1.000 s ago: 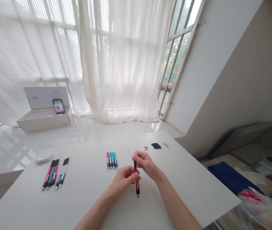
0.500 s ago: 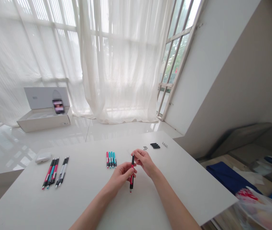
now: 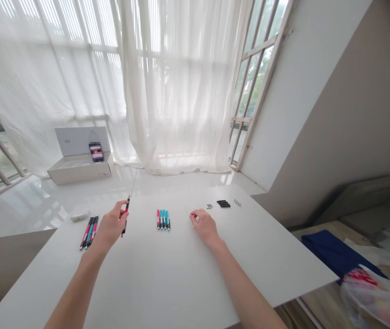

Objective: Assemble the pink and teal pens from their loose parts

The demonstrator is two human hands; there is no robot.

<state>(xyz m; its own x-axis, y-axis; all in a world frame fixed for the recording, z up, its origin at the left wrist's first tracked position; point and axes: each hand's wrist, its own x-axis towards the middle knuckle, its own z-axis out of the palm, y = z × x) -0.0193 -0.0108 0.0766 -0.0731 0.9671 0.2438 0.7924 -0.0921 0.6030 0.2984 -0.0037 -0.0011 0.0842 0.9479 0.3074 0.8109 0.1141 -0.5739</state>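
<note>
My left hand [image 3: 114, 225], off to the left over the table, is closed around a red and black pen [image 3: 126, 211] held upright with its tip pointing away from me. Under and beyond that hand lie several assembled pens [image 3: 89, 232], red and teal with black grips; part of the group is hidden by the hand. My right hand [image 3: 204, 225] rests near the middle with its fingers pinched at the thin pale pen refills [image 3: 187, 211]; whether one is between the fingertips is hidden. Between both hands, red and teal pen barrels [image 3: 163, 219] lie in a row.
Black grips [image 3: 223, 204], small metal springs [image 3: 209, 206] and small grey tips [image 3: 237, 202] lie at the back right of the white table [image 3: 167, 278]. A white earbud case [image 3: 80, 215] sits at the left. An open white box [image 3: 81, 170] stands on the ledge.
My left hand has carried the red and black pen leftward, away from my right hand. The right hand has let go of that pen and lowered towards the refills. The view has shifted slightly.
</note>
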